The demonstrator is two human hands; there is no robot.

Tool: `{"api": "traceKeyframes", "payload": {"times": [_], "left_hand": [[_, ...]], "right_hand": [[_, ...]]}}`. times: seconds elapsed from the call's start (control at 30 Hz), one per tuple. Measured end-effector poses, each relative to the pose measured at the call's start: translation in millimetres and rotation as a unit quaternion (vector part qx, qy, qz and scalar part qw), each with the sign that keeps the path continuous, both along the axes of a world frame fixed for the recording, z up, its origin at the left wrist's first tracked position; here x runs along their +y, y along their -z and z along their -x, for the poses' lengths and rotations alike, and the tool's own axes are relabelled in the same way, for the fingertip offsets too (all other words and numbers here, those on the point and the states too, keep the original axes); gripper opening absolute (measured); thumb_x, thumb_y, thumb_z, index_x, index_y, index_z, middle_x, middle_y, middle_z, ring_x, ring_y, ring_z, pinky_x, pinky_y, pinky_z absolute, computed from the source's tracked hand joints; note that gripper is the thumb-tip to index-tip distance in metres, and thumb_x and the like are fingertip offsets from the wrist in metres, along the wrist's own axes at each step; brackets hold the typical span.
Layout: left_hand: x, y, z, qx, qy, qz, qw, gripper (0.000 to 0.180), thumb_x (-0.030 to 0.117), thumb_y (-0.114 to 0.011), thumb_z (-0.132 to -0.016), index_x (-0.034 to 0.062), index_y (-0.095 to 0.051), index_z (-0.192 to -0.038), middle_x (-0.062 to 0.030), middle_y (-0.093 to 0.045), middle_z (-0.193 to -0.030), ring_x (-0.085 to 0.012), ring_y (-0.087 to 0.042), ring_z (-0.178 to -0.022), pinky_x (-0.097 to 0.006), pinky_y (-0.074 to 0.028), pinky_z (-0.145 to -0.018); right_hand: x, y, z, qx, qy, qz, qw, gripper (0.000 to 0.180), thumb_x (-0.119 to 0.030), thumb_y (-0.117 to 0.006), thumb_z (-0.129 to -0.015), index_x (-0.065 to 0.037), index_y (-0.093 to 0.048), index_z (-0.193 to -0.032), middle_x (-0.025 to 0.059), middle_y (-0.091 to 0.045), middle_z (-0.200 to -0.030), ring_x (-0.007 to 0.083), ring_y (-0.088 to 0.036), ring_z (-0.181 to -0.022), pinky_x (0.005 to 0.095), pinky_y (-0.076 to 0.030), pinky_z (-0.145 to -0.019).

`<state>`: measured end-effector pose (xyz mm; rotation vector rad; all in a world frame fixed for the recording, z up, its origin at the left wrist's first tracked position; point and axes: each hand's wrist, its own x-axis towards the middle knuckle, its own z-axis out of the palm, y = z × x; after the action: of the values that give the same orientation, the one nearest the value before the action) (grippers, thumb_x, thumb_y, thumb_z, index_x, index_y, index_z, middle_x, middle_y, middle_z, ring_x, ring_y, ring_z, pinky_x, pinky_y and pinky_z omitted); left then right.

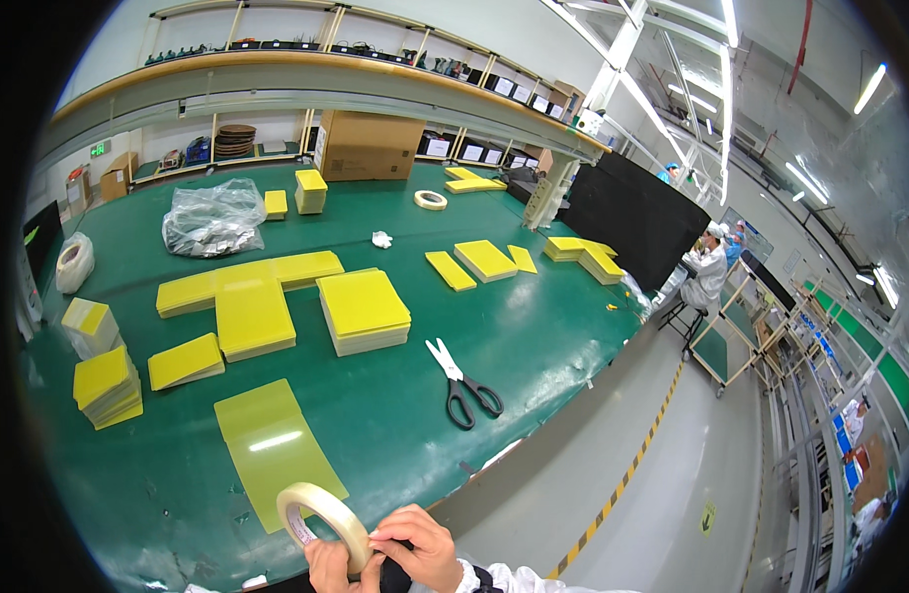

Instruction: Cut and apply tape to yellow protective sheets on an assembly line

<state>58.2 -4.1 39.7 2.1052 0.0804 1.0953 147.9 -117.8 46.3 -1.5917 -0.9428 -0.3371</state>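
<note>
A roll of cream masking tape [348, 522] is held upright at the table's near edge. My left hand [330, 567] is closed round its lower rim. Against the roll's right side, my right hand [425, 550] pinches with thumb and forefinger, seemingly at the tape's edge; the fingertips hide exactly what is between them. Just beyond the roll lies a flat, translucent yellow sheet [275, 440], part of it behind the tape. Scissors [458, 383] with black handles rest to the right, blades slightly apart and pointing away.
Stacks of yellow sheets [364, 302] cover much of the green table [395, 445]. Farther back are a clear plastic bag [213, 217], another tape roll [431, 200] and a cardboard box [368, 145]. A shelf [326, 74] spans above. People [706, 269] sit beyond the table at right.
</note>
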Motion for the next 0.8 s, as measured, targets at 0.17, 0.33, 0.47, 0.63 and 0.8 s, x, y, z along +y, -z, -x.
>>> {"api": "traceKeyframes", "payload": {"times": [0.17, 0.33, 0.47, 0.63, 0.8], "left_hand": [[-1.1, -4.5, -0.6, 0.002, 0.012, 0.003, 1.0, 0.035, 0.009, -0.078, -0.071, -0.0034, -0.059, -0.098, -0.0191, -0.06, -0.086, -0.041, -0.056, -0.075, -0.045, -0.047, -0.071], [-6.0, -7.0, -3.5, 0.003, 0.016, -0.008, 1.0, 0.034, 0.01, -0.078, -0.071, -0.0032, -0.059, -0.096, -0.0191, -0.059, -0.084, -0.0404, -0.056, -0.073, -0.044, -0.047, -0.07], [-5.7, -10.0, -4.2, 0.01, 0.02, -0.021, 1.0, 0.032, 0.009, -0.078, -0.071, -0.0035, -0.059, -0.093, -0.019, -0.058, -0.081, -0.04, -0.055, -0.071, -0.043, -0.046, -0.068], [-10.1, -14.1, -6.7, -0.002, 0.019, -0.032, 0.999, 0.031, 0.007, -0.078, -0.071, -0.004, -0.058, -0.092, -0.0188, -0.057, -0.08, -0.0393, -0.054, -0.07, -0.043, -0.046, -0.067], [-12.2, -11.5, -5.7, -0.012, 0.014, -0.036, 0.999, 0.032, 0.007, -0.078, -0.07, -0.0036, -0.058, -0.092, -0.0194, -0.057, -0.08, -0.0388, -0.054, -0.07, -0.042, -0.046, -0.068]], "right_hand": [[-1.5, -3.5, -1.3, 0.05, -0.032, -0.005, 0.998, 0.015, -0.002, -0.068, -0.079, -0.001, -0.062, -0.093, 0.0101, -0.063, -0.088, 0.0249, -0.058, -0.079, 0.0328, -0.047, -0.07], [-6.5, -10.9, -2.0, 0.043, -0.034, 0.007, 0.998, 0.013, -0.003, -0.066, -0.082, 0.0, -0.057, -0.091, 0.0109, -0.059, -0.09, 0.0269, -0.055, -0.08, 0.0335, -0.045, -0.071], [-8.3, -10.6, -1.5, 0.034, -0.044, 0.05, 0.997, 0.012, -0.006, -0.058, -0.087, 0.0, -0.05, -0.094, 0.0121, -0.055, -0.092, 0.0306, -0.05, -0.081, 0.036, -0.043, -0.073], [-11.3, -10.8, -1.4, 0.033, -0.048, 0.054, 0.997, 0.011, -0.006, -0.056, -0.088, -0.001, -0.047, -0.094, 0.0128, -0.052, -0.091, 0.0307, -0.048, -0.081, 0.0367, -0.042, -0.074], [-10.8, -8.6, 0.5, 0.044, -0.054, 0.052, 0.996, 0.011, -0.008, -0.055, -0.089, -0.001, -0.047, -0.093, 0.0126, -0.051, -0.091, 0.0302, -0.047, -0.081, 0.0365, -0.041, -0.074]]}}
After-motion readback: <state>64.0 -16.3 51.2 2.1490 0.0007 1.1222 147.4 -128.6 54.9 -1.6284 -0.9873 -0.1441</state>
